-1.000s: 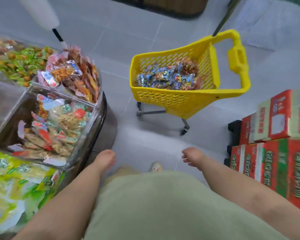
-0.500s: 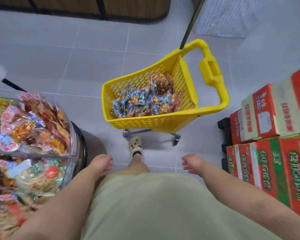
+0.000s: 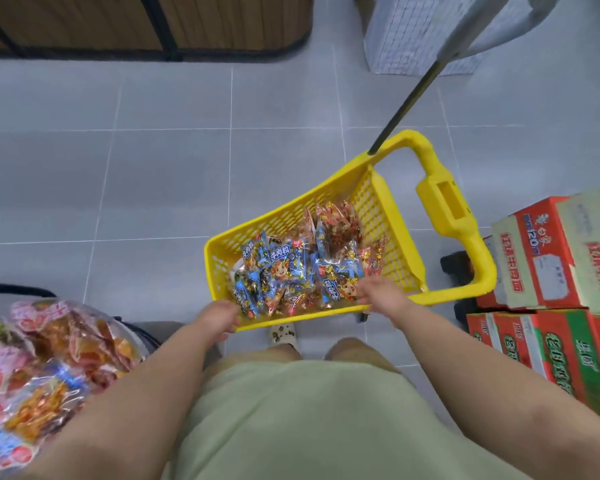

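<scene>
The left hand [image 3: 218, 317] sits at the near-left corner of the yellow cart [image 3: 209, 271], fingers curled at the rim; I cannot tell whether it truly grips. Snack packets [image 3: 284, 271] fill the cart. The right hand [image 3: 378, 294] lies loosely spread on the packets near the near-right corner. This looks like reaching in to unload: next, the hand should close on a packet and lift it.

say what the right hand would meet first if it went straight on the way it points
Most likely the nearest blue snack packet in the yellow cart: the right hand points forward-left, down into it. Whether the fingertips touch it yet is unclear.
</scene>
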Demonstrator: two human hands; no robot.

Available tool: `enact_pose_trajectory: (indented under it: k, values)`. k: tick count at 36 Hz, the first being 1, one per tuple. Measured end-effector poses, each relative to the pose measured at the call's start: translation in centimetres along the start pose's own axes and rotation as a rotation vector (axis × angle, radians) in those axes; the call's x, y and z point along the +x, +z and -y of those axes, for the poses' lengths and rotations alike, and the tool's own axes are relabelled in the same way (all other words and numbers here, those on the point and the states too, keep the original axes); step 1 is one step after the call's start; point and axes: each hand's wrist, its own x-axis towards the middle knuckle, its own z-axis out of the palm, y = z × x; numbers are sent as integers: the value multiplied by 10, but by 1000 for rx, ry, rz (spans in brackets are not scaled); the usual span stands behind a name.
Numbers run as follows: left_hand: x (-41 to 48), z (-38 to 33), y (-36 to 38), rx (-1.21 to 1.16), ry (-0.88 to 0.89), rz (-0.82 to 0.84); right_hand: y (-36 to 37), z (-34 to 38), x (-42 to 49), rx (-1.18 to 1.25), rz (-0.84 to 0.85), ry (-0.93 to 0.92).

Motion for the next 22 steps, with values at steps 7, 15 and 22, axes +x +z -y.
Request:
enact_pose_trajectory:
  k: [7,15,22]
  values:
    - [3,-31,-2,67,-18,59,1,42,41,-353,-148,-162]
    - [8,-39,4,-12,-71,52,13,51,66,-910,110,-103]
    - [6,-43,13,-115,-144,49,7,51,68,-873,152,-98]
